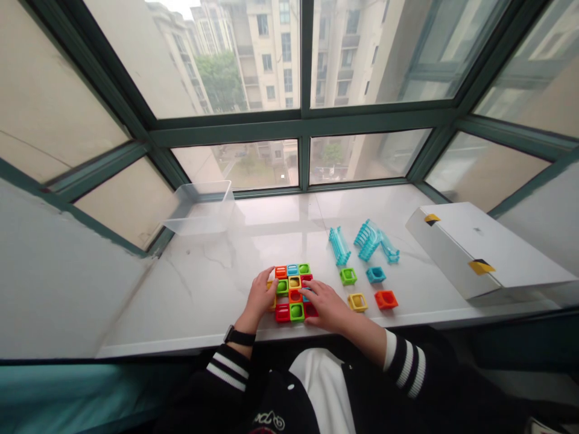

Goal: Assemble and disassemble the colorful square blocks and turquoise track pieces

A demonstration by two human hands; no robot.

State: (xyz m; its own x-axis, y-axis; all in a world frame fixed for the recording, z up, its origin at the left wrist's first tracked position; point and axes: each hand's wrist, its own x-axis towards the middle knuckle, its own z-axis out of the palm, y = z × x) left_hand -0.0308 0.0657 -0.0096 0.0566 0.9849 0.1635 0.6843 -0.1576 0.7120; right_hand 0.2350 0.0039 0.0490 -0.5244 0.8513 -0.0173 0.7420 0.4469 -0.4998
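At the near edge of the counter (pixel 212 283), at twelve o'clock from the person, sits a grid of coloured blocks (pixel 293 283). The left hand (pixel 260 296) lies open against its nine o'clock side, fingers spread, gripping nothing. The right hand (pixel 324 306) rests flat over its four o'clock corner, clasping nothing. At three o'clock of the grid lie a green block (pixel 348 276), a blue block (pixel 375 275), a yellow block (pixel 357 301) and an orange block (pixel 386 299). Blue track pieces (pixel 373 240) stand at one o'clock, a clear tub (pixel 201 208) at ten o'clock.
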